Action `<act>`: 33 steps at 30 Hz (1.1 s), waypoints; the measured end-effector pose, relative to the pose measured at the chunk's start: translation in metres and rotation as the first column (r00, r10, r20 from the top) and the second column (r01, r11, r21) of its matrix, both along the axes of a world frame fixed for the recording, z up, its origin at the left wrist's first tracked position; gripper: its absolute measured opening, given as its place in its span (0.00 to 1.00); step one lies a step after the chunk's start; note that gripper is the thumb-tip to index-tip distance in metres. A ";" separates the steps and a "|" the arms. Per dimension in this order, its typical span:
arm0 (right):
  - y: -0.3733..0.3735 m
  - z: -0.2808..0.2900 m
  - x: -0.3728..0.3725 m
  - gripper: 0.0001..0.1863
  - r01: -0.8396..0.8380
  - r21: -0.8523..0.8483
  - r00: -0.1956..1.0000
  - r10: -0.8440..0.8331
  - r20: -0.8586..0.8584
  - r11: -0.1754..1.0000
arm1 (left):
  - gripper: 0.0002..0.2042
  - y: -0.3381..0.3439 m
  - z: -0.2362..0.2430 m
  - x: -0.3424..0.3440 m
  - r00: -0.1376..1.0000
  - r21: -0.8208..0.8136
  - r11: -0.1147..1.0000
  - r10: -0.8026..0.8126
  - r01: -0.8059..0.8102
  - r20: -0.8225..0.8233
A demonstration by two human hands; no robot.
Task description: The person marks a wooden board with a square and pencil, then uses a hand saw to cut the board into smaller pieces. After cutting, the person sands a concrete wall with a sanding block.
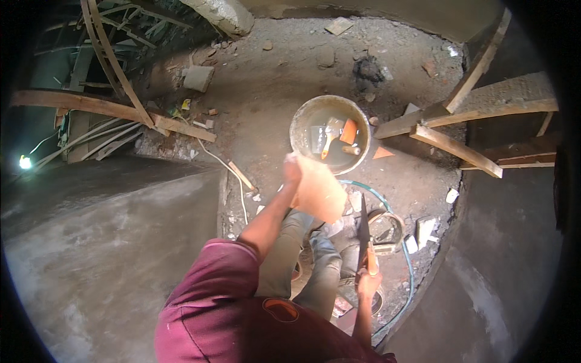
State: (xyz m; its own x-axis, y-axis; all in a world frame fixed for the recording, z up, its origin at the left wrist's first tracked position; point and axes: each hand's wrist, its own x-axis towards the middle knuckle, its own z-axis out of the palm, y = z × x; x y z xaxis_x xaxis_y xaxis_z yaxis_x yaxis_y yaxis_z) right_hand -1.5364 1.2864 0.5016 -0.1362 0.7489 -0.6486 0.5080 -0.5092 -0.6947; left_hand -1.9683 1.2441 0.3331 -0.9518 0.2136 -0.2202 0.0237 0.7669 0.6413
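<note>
My left hand (292, 169) grips the upper left corner of a flat, pale orange square piece (321, 192), held above my legs at the near side of a round bucket (296, 119). The bucket holds murky water with a yellow-handled brush (327, 146), an orange piece (348, 130) and other small items in it. My right hand (368, 281), lower at the right, is closed on the wooden handle of a tool with a long dark blade (365, 224), pointing away from me.
Wooden beams (109, 106) jut in at both upper sides. Plastered slopes (103, 242) flank the rubble-strewn floor (254, 78). A blue hose (409, 272) loops right of my legs past white fragments (425, 233); a pale cable (233, 175) runs left. An orange triangular piece (383, 152) lies beside the bucket.
</note>
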 end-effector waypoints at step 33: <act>-0.025 0.218 -0.001 0.06 -0.203 0.203 0.979 0.199 0.042 0.958 | 0.20 -0.163 0.291 0.039 0.894 0.333 0.831 0.433 -0.446 0.118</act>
